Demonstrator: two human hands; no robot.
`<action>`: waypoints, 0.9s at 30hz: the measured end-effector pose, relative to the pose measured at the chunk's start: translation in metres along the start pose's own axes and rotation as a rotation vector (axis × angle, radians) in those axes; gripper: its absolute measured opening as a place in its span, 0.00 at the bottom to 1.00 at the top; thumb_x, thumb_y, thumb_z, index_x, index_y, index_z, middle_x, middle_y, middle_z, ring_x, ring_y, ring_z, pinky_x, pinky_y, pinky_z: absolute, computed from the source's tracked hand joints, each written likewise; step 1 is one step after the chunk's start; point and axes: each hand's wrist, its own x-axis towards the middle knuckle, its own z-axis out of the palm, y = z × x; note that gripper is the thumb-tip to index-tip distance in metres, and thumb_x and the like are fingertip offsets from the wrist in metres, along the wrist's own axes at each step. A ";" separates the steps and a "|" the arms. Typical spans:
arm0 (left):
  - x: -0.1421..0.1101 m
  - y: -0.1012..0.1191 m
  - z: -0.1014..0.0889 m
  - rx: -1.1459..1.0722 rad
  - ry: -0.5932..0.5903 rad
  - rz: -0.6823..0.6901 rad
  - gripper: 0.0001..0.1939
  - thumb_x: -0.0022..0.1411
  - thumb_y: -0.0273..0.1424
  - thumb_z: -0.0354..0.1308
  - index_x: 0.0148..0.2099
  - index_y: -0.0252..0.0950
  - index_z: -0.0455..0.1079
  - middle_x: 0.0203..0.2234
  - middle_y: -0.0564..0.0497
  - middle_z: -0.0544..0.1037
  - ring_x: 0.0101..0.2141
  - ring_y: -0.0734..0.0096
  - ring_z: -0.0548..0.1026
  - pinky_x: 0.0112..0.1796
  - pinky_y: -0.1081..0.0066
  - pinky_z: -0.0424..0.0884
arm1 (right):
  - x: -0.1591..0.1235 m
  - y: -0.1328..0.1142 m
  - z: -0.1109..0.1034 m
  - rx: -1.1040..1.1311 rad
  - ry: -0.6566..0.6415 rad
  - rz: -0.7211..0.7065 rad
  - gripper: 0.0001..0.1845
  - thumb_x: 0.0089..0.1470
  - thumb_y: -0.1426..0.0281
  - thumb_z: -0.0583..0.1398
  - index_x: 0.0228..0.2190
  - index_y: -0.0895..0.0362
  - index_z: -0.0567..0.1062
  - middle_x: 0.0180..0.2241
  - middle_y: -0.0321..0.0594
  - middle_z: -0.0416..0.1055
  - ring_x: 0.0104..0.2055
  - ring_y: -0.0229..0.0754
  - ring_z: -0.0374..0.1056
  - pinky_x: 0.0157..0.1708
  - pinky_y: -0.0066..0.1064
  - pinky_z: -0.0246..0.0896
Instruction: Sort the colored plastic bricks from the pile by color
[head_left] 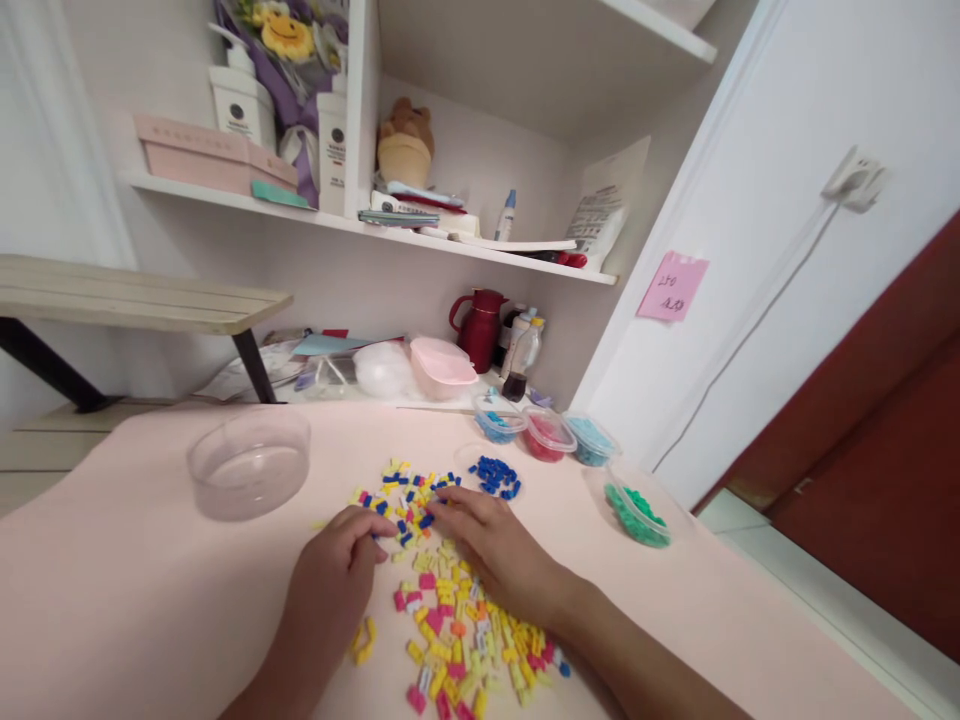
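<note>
Small toy building bricks (442, 590) in yellow, pink, dark blue, white and orange lie in a loose heap on the pink tabletop. At the heap's left edge is my left hand (341, 555), its fingers curved and its thumb a little apart from the index finger. My right hand (499, 545) reaches over the heap from the right, fingers stretched out. Its fingertips touch the bricks beside a dark blue one (426, 521); the undersides of the fingers are hidden. Just beyond it, a group of dark blue bricks (496, 477) rests on a clear round lid or shallow dish.
A clear round tub (250, 468) stands at the left. Along the back right are small clear tubs of blue (497, 424), pink (547, 435), light blue (592, 441) and green bricks (637, 515). Behind stand a red jug (480, 330), bottles and a pink container (442, 367).
</note>
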 end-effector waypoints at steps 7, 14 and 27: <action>-0.001 0.002 -0.001 -0.002 -0.027 -0.015 0.13 0.53 0.27 0.47 0.30 0.41 0.74 0.30 0.54 0.80 0.27 0.69 0.78 0.32 0.70 0.73 | 0.003 -0.001 -0.007 0.079 0.013 0.045 0.18 0.57 0.81 0.54 0.41 0.51 0.78 0.42 0.41 0.75 0.46 0.43 0.70 0.47 0.36 0.64; -0.002 0.004 0.000 -0.026 -0.027 -0.016 0.14 0.51 0.27 0.47 0.30 0.41 0.74 0.31 0.53 0.80 0.27 0.69 0.78 0.32 0.70 0.73 | 0.001 -0.003 -0.002 -0.031 -0.001 0.009 0.27 0.58 0.78 0.54 0.57 0.48 0.68 0.57 0.47 0.65 0.56 0.49 0.63 0.52 0.41 0.62; -0.001 0.005 -0.001 0.018 -0.040 -0.001 0.14 0.52 0.27 0.46 0.29 0.41 0.73 0.28 0.54 0.79 0.27 0.68 0.78 0.32 0.70 0.72 | 0.003 -0.003 -0.002 0.001 0.007 0.070 0.13 0.60 0.72 0.57 0.45 0.50 0.77 0.39 0.41 0.74 0.43 0.44 0.69 0.46 0.36 0.63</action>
